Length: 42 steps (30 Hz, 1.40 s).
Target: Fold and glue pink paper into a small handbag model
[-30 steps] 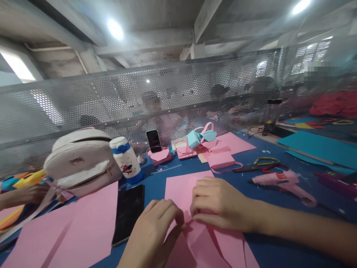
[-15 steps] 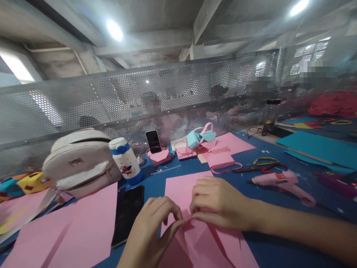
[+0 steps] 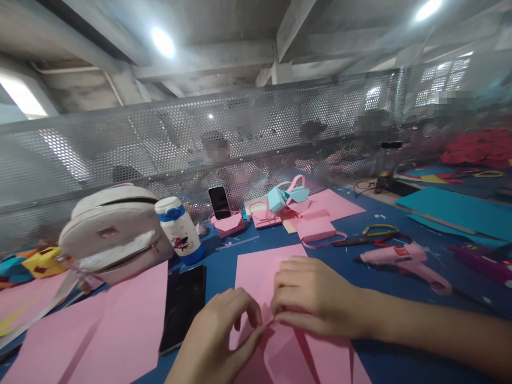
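A sheet of pink paper point(image 3: 254, 269) lies on the blue table in front of me, with folded pink paper point(image 3: 290, 354) on its near part. My left hand point(image 3: 228, 330) pinches the folded paper between thumb and forefinger. Close beside it on the right, my right hand point(image 3: 306, 296) has its fingers curled down on the same paper; the fingertips are partly hidden. The two hands nearly meet at a crease. Right of them lie a pink glue gun point(image 3: 404, 261) and scissors point(image 3: 376, 237) with yellow and red handles.
Left of my hands lie a black phone point(image 3: 184, 306) and another pink sheet point(image 3: 116, 325). A white bottle point(image 3: 180, 232) and a pale backpack point(image 3: 110, 229) stand behind. Small pink paper bags point(image 3: 316, 228) sit before a perforated metal screen point(image 3: 256, 122). Blue sheets point(image 3: 460, 210) lie at right.
Both hands have shifted slightly toward me along the paper. My left hand keeps its pinch, and the right fingers stay curled on the paper. Other things stand as before.
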Each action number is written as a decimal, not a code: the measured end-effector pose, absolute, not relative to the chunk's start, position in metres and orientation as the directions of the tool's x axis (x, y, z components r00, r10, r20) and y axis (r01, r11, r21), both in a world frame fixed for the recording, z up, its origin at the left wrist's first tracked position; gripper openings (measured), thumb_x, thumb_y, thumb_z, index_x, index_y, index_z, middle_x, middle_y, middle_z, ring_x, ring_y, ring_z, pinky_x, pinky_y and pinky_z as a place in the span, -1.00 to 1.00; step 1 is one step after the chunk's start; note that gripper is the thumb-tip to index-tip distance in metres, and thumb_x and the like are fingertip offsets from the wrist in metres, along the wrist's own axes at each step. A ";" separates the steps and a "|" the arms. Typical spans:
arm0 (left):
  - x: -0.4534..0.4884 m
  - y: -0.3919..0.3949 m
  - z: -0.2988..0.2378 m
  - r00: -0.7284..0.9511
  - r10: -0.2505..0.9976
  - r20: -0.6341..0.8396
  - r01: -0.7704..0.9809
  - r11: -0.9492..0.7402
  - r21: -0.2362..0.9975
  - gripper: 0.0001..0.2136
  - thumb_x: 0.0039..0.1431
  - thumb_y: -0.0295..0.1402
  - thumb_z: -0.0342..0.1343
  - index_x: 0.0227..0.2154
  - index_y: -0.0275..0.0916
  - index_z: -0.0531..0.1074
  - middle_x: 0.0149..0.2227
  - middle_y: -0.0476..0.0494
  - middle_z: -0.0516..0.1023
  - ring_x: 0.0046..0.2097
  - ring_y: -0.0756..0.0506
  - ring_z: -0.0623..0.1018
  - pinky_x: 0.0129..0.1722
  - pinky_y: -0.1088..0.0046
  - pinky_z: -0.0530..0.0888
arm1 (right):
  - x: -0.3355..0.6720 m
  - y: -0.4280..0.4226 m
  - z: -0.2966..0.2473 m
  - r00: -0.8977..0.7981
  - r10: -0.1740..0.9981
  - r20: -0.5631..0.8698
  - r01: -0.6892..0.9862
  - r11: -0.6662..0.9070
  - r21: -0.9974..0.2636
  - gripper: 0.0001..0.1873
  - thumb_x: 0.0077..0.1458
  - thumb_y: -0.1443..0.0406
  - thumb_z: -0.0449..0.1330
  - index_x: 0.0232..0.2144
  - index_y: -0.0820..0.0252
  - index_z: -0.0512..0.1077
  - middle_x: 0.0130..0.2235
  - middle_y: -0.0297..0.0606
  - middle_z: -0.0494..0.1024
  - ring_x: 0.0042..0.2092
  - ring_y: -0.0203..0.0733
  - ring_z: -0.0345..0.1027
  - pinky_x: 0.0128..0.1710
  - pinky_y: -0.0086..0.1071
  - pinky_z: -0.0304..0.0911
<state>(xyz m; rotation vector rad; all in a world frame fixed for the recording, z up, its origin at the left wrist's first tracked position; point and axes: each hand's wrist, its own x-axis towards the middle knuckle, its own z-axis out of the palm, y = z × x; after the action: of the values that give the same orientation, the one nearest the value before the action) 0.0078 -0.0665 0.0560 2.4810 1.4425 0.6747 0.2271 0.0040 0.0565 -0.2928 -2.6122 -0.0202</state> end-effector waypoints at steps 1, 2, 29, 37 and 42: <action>0.008 -0.066 0.057 0.407 0.871 0.276 0.774 -0.490 0.402 -0.87 0.28 -0.32 0.09 -0.40 -0.16 0.37 -0.41 0.04 0.49 -0.39 -0.04 0.45 -0.40 0.50 0.34 | 0.227 0.004 0.056 -0.850 0.197 0.489 0.206 0.978 -0.037 -0.81 0.30 0.29 0.11 -0.33 0.20 0.48 -0.32 -0.29 0.52 -0.28 -0.21 0.26 -0.31 -0.31 0.05; 0.008 -0.066 0.057 0.392 0.878 0.274 0.771 -0.476 0.423 -0.85 0.28 -0.30 0.08 -0.42 -0.16 0.37 -0.42 0.04 0.49 -0.40 -0.03 0.44 -0.41 0.51 0.33 | 0.227 0.003 0.057 -0.848 0.194 0.493 0.201 0.979 -0.038 -0.82 0.29 0.29 0.11 -0.33 0.20 0.48 -0.32 -0.29 0.51 -0.29 -0.21 0.26 -0.31 -0.31 0.05; 0.012 -0.063 0.063 0.407 0.775 0.483 0.570 -0.629 0.529 -0.91 0.24 -0.41 0.18 -0.39 -0.13 0.52 -0.44 0.05 0.53 -0.41 0.04 0.50 -0.42 0.62 0.39 | 0.226 0.002 0.052 -0.734 0.341 0.587 0.260 0.940 -0.221 -0.89 0.22 0.31 0.23 -0.38 0.21 0.44 -0.37 -0.33 0.52 -0.32 -0.25 0.30 -0.33 -0.38 0.05; 0.009 -0.063 0.061 0.459 0.751 0.475 0.579 -0.658 0.481 -0.90 0.28 -0.46 0.13 -0.33 -0.14 0.49 -0.37 0.01 0.53 -0.33 0.04 0.56 -0.34 0.63 0.44 | 0.225 0.001 0.050 -0.695 0.428 0.577 0.255 0.898 -0.358 -0.90 0.18 0.33 0.27 -0.38 0.21 0.44 -0.40 -0.37 0.51 -0.36 -0.30 0.29 -0.33 -0.42 0.08; 0.006 -0.063 0.059 0.472 0.746 0.470 0.579 -0.664 0.473 -0.91 0.28 -0.45 0.12 -0.31 -0.13 0.49 -0.35 0.02 0.53 -0.32 0.03 0.57 -0.32 0.62 0.45 | 0.225 -0.002 0.052 -0.652 0.529 0.543 0.240 0.824 -0.514 -0.91 0.12 0.38 0.30 -0.42 0.21 0.46 -0.44 -0.41 0.47 -0.40 -0.35 0.27 -0.36 -0.46 0.10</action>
<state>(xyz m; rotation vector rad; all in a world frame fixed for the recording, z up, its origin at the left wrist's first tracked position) 0.0061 -0.0627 0.0587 2.4730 1.1377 0.9740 0.2248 -0.0022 0.0523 -0.5604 -2.2883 0.5232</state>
